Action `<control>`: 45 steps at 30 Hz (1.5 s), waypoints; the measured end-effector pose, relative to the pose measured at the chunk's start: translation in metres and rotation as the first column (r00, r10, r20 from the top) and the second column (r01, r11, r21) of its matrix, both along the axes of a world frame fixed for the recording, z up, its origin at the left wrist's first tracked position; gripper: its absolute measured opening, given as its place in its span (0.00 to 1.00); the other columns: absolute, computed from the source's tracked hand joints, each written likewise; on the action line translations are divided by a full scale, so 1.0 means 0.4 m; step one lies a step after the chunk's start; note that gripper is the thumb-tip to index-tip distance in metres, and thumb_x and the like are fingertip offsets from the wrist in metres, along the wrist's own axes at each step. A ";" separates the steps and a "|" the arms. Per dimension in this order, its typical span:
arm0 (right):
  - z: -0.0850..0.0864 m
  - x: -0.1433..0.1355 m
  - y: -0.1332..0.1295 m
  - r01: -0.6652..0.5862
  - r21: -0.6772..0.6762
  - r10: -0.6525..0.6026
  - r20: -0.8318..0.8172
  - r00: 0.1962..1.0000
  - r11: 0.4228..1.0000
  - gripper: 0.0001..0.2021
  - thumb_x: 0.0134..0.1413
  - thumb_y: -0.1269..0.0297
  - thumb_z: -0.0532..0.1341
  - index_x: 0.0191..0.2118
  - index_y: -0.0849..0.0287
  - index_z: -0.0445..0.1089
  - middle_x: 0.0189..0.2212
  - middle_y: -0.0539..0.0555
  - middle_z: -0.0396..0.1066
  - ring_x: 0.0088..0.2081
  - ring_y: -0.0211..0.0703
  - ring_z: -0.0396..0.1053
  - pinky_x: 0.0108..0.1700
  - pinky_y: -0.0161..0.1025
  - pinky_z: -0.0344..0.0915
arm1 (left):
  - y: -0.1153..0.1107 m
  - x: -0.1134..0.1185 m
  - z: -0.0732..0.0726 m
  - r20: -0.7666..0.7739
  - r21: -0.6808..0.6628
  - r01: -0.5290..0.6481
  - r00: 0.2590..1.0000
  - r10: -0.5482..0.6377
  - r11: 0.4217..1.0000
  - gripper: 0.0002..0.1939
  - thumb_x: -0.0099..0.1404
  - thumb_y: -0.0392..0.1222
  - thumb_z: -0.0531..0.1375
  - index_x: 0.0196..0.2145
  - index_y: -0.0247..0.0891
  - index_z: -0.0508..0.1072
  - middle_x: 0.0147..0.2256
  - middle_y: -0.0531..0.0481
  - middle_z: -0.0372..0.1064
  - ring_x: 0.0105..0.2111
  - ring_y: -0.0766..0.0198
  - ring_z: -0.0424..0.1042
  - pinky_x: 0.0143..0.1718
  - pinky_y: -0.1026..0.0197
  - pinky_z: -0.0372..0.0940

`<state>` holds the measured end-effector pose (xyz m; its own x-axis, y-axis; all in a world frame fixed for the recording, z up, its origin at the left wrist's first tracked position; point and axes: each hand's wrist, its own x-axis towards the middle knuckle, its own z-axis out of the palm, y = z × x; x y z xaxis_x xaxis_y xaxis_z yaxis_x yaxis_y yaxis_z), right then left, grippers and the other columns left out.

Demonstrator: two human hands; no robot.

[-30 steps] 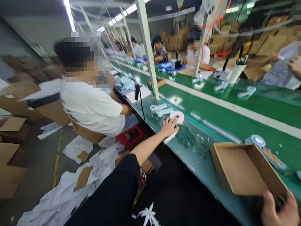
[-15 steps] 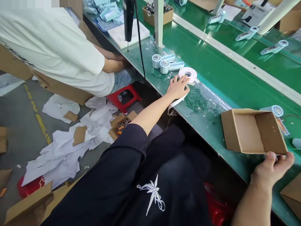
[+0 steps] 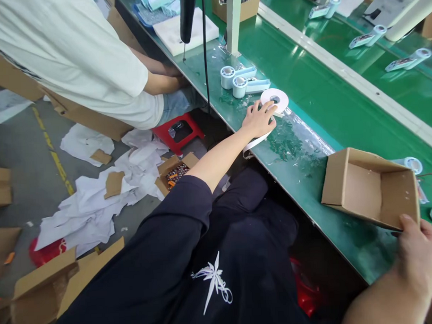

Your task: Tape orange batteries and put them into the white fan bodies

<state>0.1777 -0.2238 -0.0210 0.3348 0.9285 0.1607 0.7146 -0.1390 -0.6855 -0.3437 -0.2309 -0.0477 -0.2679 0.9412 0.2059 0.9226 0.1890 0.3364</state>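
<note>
My left hand (image 3: 260, 119) lies over the near edge of a white tape roll (image 3: 279, 94), fingers spread and fingertips touching it. A loose white strip (image 3: 257, 142) trails below that hand toward the table edge. At the right, my right hand (image 3: 422, 244) grips the near right corner of an open cardboard box (image 3: 364, 190), thumb over its rim. The box looks bare inside and tilted, standing on the green table (image 3: 298, 178). Two light-blue handheld devices (image 3: 240, 87) lie just beyond my left hand.
A black electric screwdriver (image 3: 188, 21) hangs over a white foam block (image 3: 207, 30). More blue devices (image 3: 409, 60) lie across the green belt. At the left sits a co-worker in a white shirt (image 3: 102, 57). Paper scraps (image 3: 86, 209) and a red stool (image 3: 177, 132) are on the floor.
My right hand has moved right and taken a fuller hold on the box corner, and the box has tilted slightly. My left hand stays at the tape roll. The whole view has shifted a little.
</note>
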 end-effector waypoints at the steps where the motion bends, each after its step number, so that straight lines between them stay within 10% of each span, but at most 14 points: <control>1: 0.015 -0.026 -0.003 -0.034 0.081 0.036 -0.024 0.999 0.996 0.11 0.41 0.51 0.66 0.20 0.49 0.67 0.19 0.50 0.54 0.22 0.43 0.49 0.31 0.54 0.50 | 0.001 0.001 0.000 -0.007 -0.003 -0.009 1.000 0.009 1.000 0.32 0.71 0.47 0.53 0.71 0.42 0.63 0.74 0.49 0.52 0.72 0.35 0.46 0.71 0.33 0.50; 5: 0.080 -0.196 -0.085 -0.151 0.292 0.218 -0.213 0.952 0.944 0.18 0.41 0.52 0.64 0.18 0.48 0.53 0.22 0.48 0.44 0.25 0.42 0.41 0.32 0.47 0.42 | 0.002 0.003 -0.004 -0.028 -0.006 -0.028 0.999 0.027 1.000 0.32 0.71 0.46 0.54 0.71 0.43 0.63 0.74 0.46 0.52 0.71 0.36 0.47 0.71 0.33 0.50; 8: 0.115 -0.318 -0.173 -0.277 -0.019 0.236 -0.472 0.849 0.961 0.14 0.39 0.51 0.70 0.22 0.50 0.66 0.20 0.49 0.55 0.22 0.42 0.51 0.27 0.43 0.48 | -0.001 -0.001 -0.007 -0.047 -0.004 -0.032 0.998 0.032 0.999 0.31 0.72 0.45 0.55 0.71 0.45 0.64 0.74 0.46 0.52 0.71 0.38 0.48 0.71 0.33 0.51; 11: 0.095 -0.400 -0.236 -0.591 -0.388 0.148 -0.736 0.660 0.707 0.22 0.40 0.44 0.75 0.36 0.54 0.78 0.27 0.54 0.74 0.27 0.49 0.70 0.27 0.42 0.63 | -0.009 -0.005 -0.010 -0.078 -0.011 -0.050 0.996 0.049 0.999 0.30 0.72 0.45 0.57 0.70 0.45 0.66 0.75 0.45 0.48 0.71 0.37 0.48 0.70 0.32 0.53; 15: -0.006 -0.460 -0.269 -0.897 -0.330 0.098 -0.923 0.372 0.295 0.27 0.48 0.41 0.74 0.49 0.54 0.81 0.44 0.58 0.82 0.41 0.58 0.80 0.40 0.46 0.77 | -0.020 -0.006 -0.013 -0.129 0.003 -0.063 0.990 0.062 0.998 0.28 0.73 0.48 0.59 0.69 0.47 0.68 0.75 0.44 0.44 0.72 0.36 0.46 0.69 0.33 0.57; 20: -0.100 -0.452 -0.267 -0.959 -0.258 0.140 -0.952 0.272 0.114 0.25 0.57 0.43 0.71 0.55 0.50 0.79 0.51 0.56 0.81 0.51 0.58 0.79 0.54 0.50 0.76 | -0.029 0.015 -0.003 -0.192 -0.008 -0.099 0.977 0.095 0.995 0.27 0.75 0.45 0.56 0.70 0.51 0.66 0.74 0.45 0.46 0.72 0.36 0.46 0.69 0.34 0.59; 29: -0.134 -0.451 -0.257 -0.955 -0.285 0.361 -0.902 0.238 -0.082 0.25 0.61 0.42 0.67 0.57 0.50 0.77 0.54 0.58 0.79 0.54 0.62 0.77 0.57 0.53 0.74 | -0.017 -0.007 0.022 -0.002 -0.028 -0.006 1.000 0.006 1.000 0.29 0.75 0.37 0.54 0.71 0.47 0.64 0.73 0.42 0.52 0.72 0.47 0.53 0.72 0.37 0.56; 32: -0.183 -0.448 -0.283 -0.942 -0.314 0.347 -0.902 0.257 -0.117 0.25 0.62 0.41 0.66 0.57 0.51 0.75 0.54 0.58 0.79 0.52 0.60 0.78 0.56 0.52 0.74 | -0.117 -0.055 0.072 0.227 0.073 0.052 0.972 -0.067 0.996 0.28 0.75 0.33 0.49 0.69 0.44 0.65 0.66 0.42 0.66 0.66 0.57 0.64 0.71 0.47 0.59; 35: -0.247 -0.480 -0.309 -0.928 -0.360 0.344 -0.887 0.307 -0.099 0.33 0.57 0.36 0.66 0.60 0.53 0.73 0.49 0.60 0.81 0.48 0.61 0.80 0.52 0.55 0.76 | -0.358 -0.113 0.092 0.440 0.202 -0.192 0.894 0.086 0.960 0.21 0.80 0.45 0.47 0.66 0.44 0.64 0.54 0.45 0.75 0.52 0.63 0.74 0.58 0.57 0.69; 39: -0.329 -0.706 -0.306 -0.864 -0.502 0.725 -0.607 0.327 -0.030 0.38 0.62 0.42 0.59 0.72 0.59 0.62 0.51 0.66 0.80 0.53 0.65 0.79 0.56 0.60 0.74 | -0.732 -0.213 -0.012 0.454 -0.113 -0.739 0.556 0.696 0.665 0.24 0.82 0.51 0.37 0.41 0.41 0.68 0.36 0.52 0.71 0.36 0.66 0.70 0.40 0.62 0.69; 42: -0.428 -1.020 -0.272 -0.783 -0.622 0.879 -0.379 0.289 -0.010 0.34 0.67 0.57 0.57 0.75 0.61 0.57 0.54 0.69 0.78 0.57 0.68 0.76 0.61 0.64 0.68 | -0.889 -0.296 -0.189 0.407 -0.336 -0.718 0.473 0.782 0.609 0.26 0.82 0.53 0.39 0.32 0.39 0.64 0.28 0.54 0.63 0.30 0.66 0.66 0.36 0.61 0.66; 45: -0.598 -1.348 -0.241 -0.739 -0.673 0.904 -0.323 0.280 -0.012 0.27 0.70 0.61 0.59 0.71 0.57 0.63 0.56 0.64 0.77 0.56 0.60 0.76 0.62 0.60 0.69 | -0.920 -0.343 -0.384 0.412 -0.465 -0.604 0.500 0.762 0.648 0.23 0.80 0.54 0.50 0.32 0.37 0.68 0.28 0.53 0.66 0.30 0.64 0.68 0.38 0.59 0.67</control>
